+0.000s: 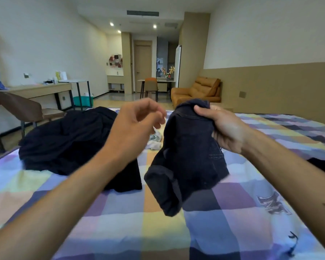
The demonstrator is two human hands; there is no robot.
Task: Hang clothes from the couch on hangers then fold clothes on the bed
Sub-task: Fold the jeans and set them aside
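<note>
Over the bed (120,231): the dark denim garment (188,156) hangs bunched, its lower end near the cover.
Right hand (225,128): your fingers (201,111) clench its top edge; hold firm.
Left hand (137,124): fingers loosely curled, empty; pinch the top edge's free end, pull taut, then lower it flat onto the bed.
Black pile (68,139): on the bed's left side; lay the denim clear of it.

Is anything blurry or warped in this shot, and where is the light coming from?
Head view: the left hand is motion-blurred at its fingers; the right hand gripping the jeans is sharper. Head view: the wide lens bends the walls and bed edge; ceiling spotlights light the room.
</note>
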